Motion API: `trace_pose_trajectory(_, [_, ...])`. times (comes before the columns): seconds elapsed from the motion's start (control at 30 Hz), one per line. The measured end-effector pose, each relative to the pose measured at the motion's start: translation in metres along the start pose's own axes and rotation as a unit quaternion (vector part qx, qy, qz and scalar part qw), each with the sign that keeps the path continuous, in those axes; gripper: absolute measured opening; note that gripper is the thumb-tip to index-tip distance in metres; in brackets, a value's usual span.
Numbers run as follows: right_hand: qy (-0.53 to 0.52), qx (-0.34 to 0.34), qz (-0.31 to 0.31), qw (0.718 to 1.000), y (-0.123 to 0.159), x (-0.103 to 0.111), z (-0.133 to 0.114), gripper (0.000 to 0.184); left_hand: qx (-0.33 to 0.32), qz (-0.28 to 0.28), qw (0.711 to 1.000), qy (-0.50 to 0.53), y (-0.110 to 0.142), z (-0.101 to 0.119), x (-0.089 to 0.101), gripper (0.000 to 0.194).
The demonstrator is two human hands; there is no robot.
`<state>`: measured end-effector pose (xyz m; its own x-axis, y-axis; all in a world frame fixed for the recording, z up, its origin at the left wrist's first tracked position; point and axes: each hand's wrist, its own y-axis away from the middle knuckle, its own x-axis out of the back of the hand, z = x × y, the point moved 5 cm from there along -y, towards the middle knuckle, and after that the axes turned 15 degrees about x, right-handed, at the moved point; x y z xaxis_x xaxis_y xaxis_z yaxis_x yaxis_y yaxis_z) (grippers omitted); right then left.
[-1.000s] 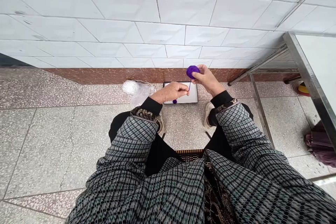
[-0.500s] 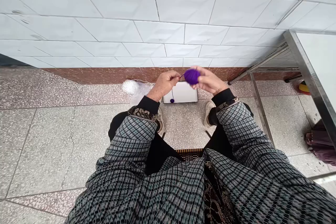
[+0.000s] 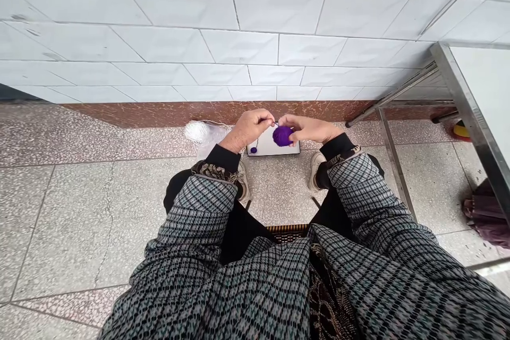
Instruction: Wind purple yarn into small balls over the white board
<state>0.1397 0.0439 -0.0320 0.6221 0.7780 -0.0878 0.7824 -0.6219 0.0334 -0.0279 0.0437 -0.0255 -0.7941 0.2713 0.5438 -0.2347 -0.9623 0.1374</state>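
Between the fingers of my right hand [image 3: 311, 128] is a ball of purple yarn [image 3: 282, 136]. My left hand [image 3: 252, 126] pinches the purple strand close to the ball's upper left. From below my left hand the strand hangs down to a second, much smaller purple ball [image 3: 253, 150] in a shallow white box [image 3: 271, 150] with a dark edge, on the floor. Both hands are above this box, and they hide its far side. Left of my left hand lies a ball of white yarn [image 3: 196, 130] on a clear plastic bag [image 3: 212, 141].
A white tiled wall [image 3: 263, 48] rises close in front. On the right stands a metal-framed table [image 3: 474, 117]. Under it are a yellow and red object [image 3: 461, 131] and a dark purple bundle [image 3: 486, 215]. My shoes [image 3: 317, 170] flank the box.
The larger purple ball has moved down and slightly left with my right hand, whose fingers are now over its top. The small ball in the box has shifted left. My left hand stays nearly in place.
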Motion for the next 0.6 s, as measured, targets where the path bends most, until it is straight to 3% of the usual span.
trace_pose_trajectory(0.07, [-0.060,0.069,0.072,0.993,0.000,0.008,-0.013,0.051,0.015,-0.008,1.000,0.002,-0.002,-0.004,-0.003,0.017])
trace_pose_trajectory(0.17, [-0.069,0.129,0.251,0.957,0.001,0.032,-0.019,0.052,0.018,-0.063,0.998,-0.005,-0.001,-0.003,-0.015,0.017])
trace_pose_trajectory(0.23, [-0.047,0.120,0.325,0.937,0.000,0.043,-0.011,0.046,0.002,-0.123,0.992,-0.014,0.004,0.001,-0.024,0.018])
trace_pose_trajectory(0.3, [-0.015,0.076,0.335,0.939,-0.002,0.046,0.002,0.039,-0.016,-0.165,0.986,-0.020,0.008,0.005,-0.028,0.019])
trace_pose_trajectory(0.37, [0.057,0.022,0.299,0.952,-0.004,0.043,0.013,0.036,-0.030,-0.150,0.988,-0.017,0.010,0.009,-0.024,0.020])
trace_pose_trajectory(0.47, [0.115,-0.044,0.115,0.986,-0.005,0.021,0.019,0.037,-0.025,-0.058,0.998,0.001,0.006,0.007,-0.008,0.019])
trace_pose_trajectory(0.53, [0.068,-0.040,-0.004,0.997,-0.002,0.004,0.013,0.040,-0.007,-0.014,1.000,0.005,0.002,0.002,-0.001,0.017])
trace_pose_trajectory(0.6, [-0.011,0.015,-0.026,0.999,0.001,-0.001,-0.001,0.046,0.017,-0.001,1.000,0.003,-0.002,-0.005,-0.001,0.016])
